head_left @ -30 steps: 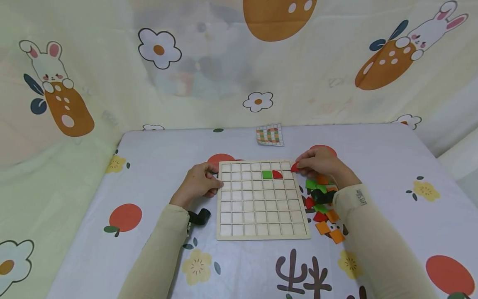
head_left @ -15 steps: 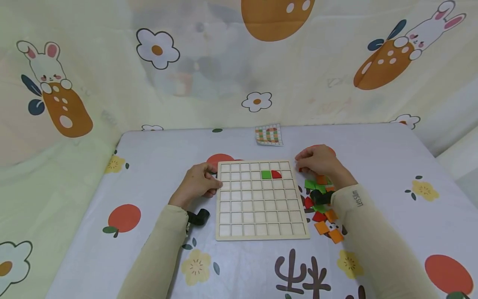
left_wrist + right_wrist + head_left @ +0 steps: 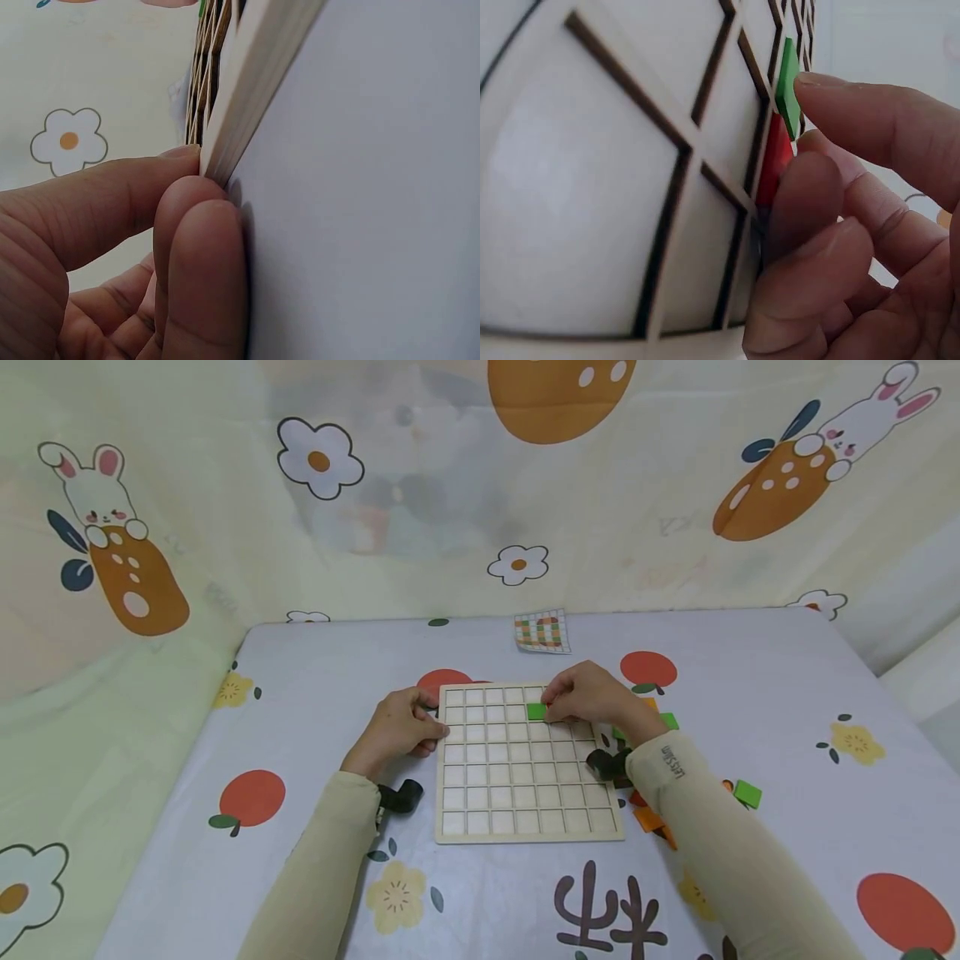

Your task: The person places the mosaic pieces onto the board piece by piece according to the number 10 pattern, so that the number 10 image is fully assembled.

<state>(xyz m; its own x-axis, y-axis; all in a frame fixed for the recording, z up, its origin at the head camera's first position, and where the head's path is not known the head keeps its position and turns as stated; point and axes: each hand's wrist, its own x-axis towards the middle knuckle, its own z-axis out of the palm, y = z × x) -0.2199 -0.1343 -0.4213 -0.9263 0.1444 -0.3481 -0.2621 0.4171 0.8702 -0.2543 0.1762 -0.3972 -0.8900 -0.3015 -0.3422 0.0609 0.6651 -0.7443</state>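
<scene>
A pale wooden grid board (image 3: pixel 501 837) lies on the table. My left hand (image 3: pixel 397 727) grips its left edge, thumb on top and curled fingers against the side in the left wrist view. My right hand (image 3: pixel 592 697) is over the upper right cells. Its fingertips are at a green square tile (image 3: pixel 786 90) and a red tile (image 3: pixel 775 161) side by side in the board. The upper finger touches or nearly touches the green one; another fingertip partly covers the red one. Whether they pinch the red tile is hidden.
Loose orange tiles (image 3: pixel 647 818) and other pieces lie right of the board, partly under my right forearm. A green tile (image 3: pixel 747 793) lies farther right. A small card with a coloured grid pattern (image 3: pixel 542 631) rests behind the board.
My right hand has moved left from beside the board onto its upper right cells. The red piece it held a second ago is out of sight. My left hand stays put.
</scene>
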